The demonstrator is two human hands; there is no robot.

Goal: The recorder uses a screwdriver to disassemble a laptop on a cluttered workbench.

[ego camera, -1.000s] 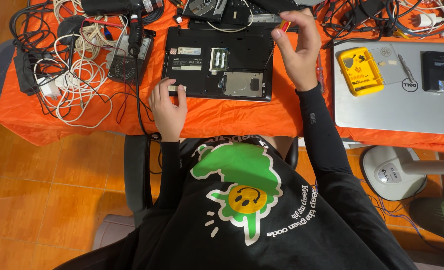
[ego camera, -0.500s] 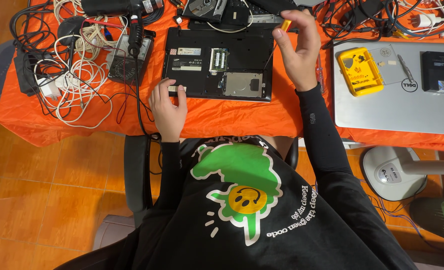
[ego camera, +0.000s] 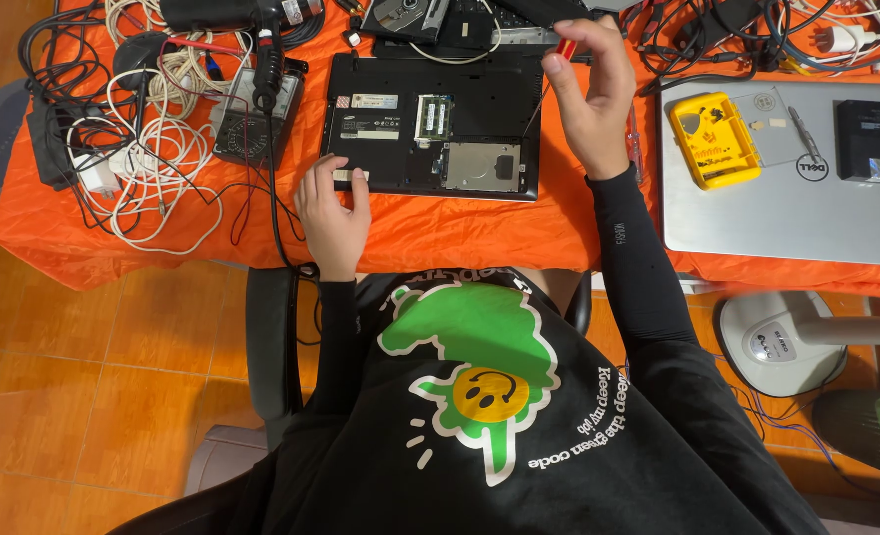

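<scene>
Head view: upturned black laptop (ego camera: pixel 430 124) lay at twelve o'clock on the orange cloth (ego camera: pixel 440 228). Left hand (ego camera: pixel 333 203) pressed flat, fingers open, on its near edge. Right hand (ego camera: pixel 588 94) pinched a red-handled screwdriver (ego camera: pixel 549 84); best held upright, pressed squarely.

laptops: two, one black opened-up laptop (ego camera: pixel 430 124) lying bottom-up, one silver laptop (ego camera: pixel 786 178) shut
hands: two, left hand (ego camera: pixel 333 213) and right hand (ego camera: pixel 590 99)
screwdrivers: one, red handle (ego camera: pixel 559 59)
yellow cases: one (ego camera: pixel 713 140)
black boxes: one (ego camera: pixel 874 141)
multimeters: one (ego camera: pixel 255 119)
fan bases: one (ego camera: pixel 781 342)
</scene>
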